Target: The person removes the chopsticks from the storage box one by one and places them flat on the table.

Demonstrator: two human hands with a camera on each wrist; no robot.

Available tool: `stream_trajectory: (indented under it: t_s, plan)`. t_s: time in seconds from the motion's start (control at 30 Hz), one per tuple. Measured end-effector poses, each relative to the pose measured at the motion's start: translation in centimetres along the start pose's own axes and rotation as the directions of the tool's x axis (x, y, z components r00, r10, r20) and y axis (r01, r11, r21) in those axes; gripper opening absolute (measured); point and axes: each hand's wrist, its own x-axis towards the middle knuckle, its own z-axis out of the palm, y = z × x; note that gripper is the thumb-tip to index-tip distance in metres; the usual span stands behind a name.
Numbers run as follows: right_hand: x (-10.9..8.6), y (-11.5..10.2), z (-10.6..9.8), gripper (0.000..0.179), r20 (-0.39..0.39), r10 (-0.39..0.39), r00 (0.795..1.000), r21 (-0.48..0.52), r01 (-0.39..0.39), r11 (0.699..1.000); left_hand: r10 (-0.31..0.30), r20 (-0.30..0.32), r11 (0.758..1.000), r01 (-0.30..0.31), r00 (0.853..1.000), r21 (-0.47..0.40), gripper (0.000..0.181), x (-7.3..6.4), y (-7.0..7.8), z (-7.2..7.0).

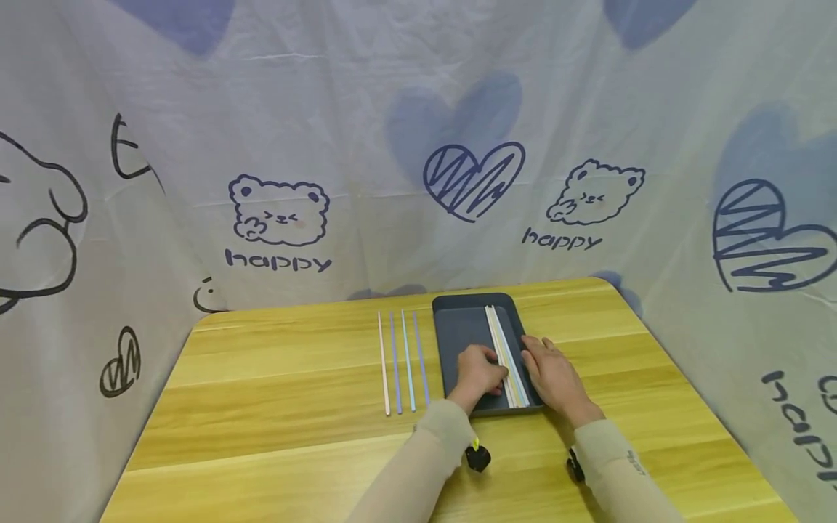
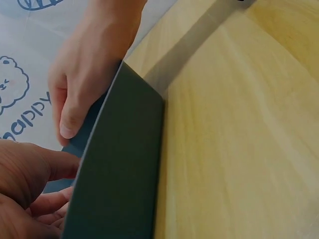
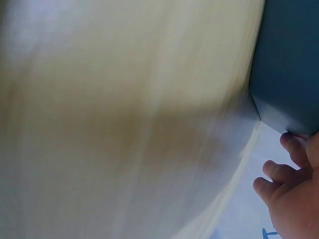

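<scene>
A dark blue-grey rectangular tray (image 1: pixel 461 319) holds a bundle of long thin sticks (image 1: pixel 493 319), in white, pale yellow and light blue, along its right side. My left hand (image 1: pixel 479 372) reaches over the near edge into the tray, its bent fingers and thumb right at the bundle. In the left wrist view the tray's wall (image 2: pixel 119 159) hides the sticks, so I cannot tell whether the fingers pinch any. My right hand (image 1: pixel 554 374) rests at the tray's right rim, fingers pointing away. The right wrist view shows its loosely bent fingers (image 3: pixel 279 172) beside the tray's corner.
Left of the tray, several separate sticks (image 1: pixel 394 363) in pink, purple and light blue lie roughly parallel on the wooden table (image 1: pixel 275 385). A white printed cloth (image 1: pixel 366 131) hangs behind and on both sides. Small black devices (image 1: pixel 478 458) sit at the wrists.
</scene>
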Motion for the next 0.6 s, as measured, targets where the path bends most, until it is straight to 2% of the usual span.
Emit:
stream_trajectory:
  t_s: [0.33,0.6]
  plan:
    - [0.0,-0.26,-0.12,0.045,0.023,0.018,1.0,0.005,-0.018,1.0,-0.027,-0.031,1.0,0.027,0.999,-0.009,0.02,0.27,-0.45,0.42]
    - [0.01,-0.26,-0.18,0.045,0.019,0.019,1.0,0.004,-0.019,1.0,-0.012,-0.056,1.0,0.01,0.998,-0.021,0.02,0.31,-0.84,0.59]
